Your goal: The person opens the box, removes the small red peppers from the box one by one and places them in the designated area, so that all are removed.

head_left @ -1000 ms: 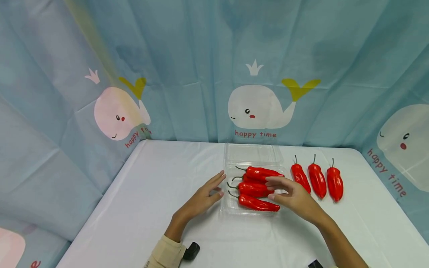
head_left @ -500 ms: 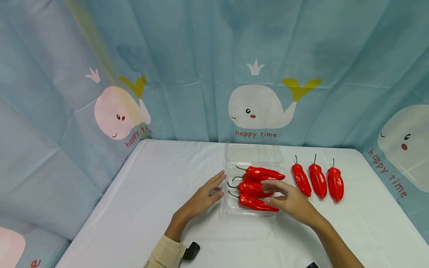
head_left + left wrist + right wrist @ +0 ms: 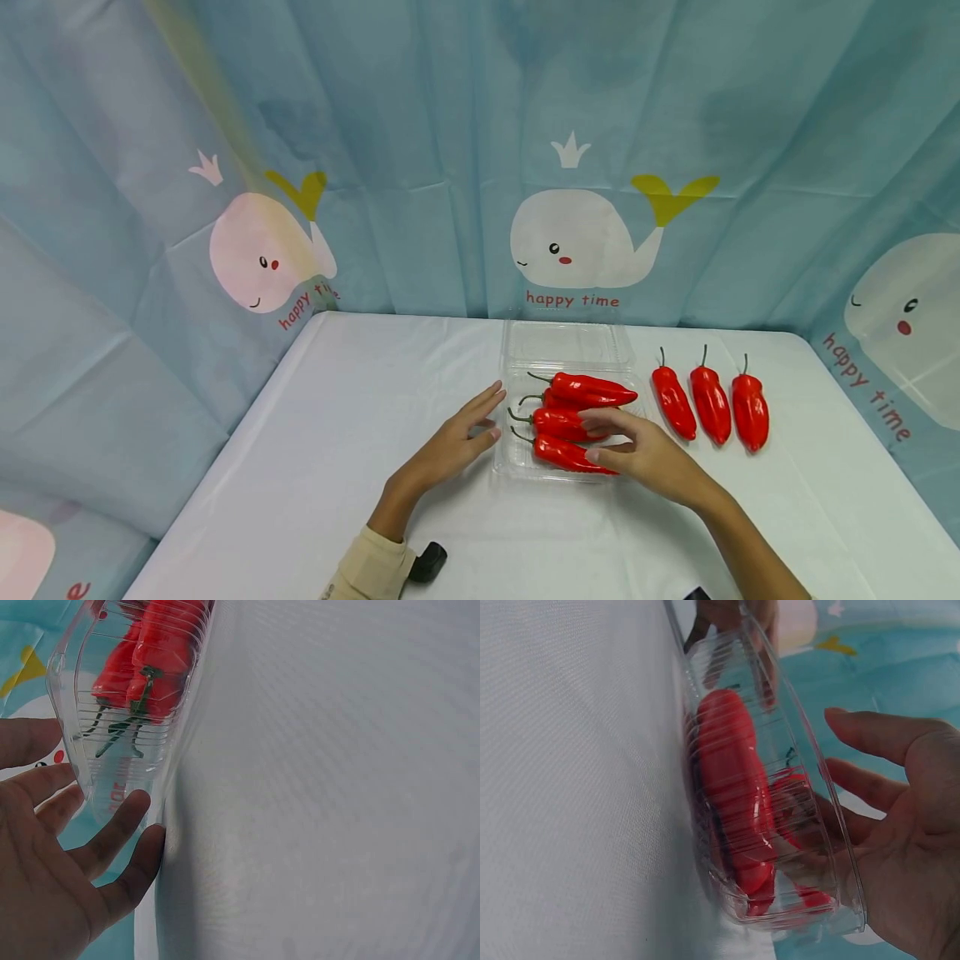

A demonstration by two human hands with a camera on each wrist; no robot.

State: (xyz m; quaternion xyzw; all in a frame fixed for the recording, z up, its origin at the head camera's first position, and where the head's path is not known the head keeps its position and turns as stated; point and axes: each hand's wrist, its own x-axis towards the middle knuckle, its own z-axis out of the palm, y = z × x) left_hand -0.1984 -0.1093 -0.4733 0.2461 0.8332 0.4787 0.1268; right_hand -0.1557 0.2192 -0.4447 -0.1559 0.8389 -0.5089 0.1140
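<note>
While the left hand (image 3: 453, 442) is hovering just beside the left end of the clear plastic box (image 3: 514, 461), fingers spread, its grip is holding nothing. The right hand (image 3: 648, 450) is hanging over the box's right side, thumb and fingers apart at the tips of the two nearest red peppers (image 3: 555, 423); its grip is looking loose too, though contact is hard to tell. At least four are lying crosswise in the box, stems pointing left. The lid (image 3: 566, 343) is lying flipped back. Three more peppers (image 3: 710, 404) are lying right of it on the white table (image 3: 300, 467).
</note>
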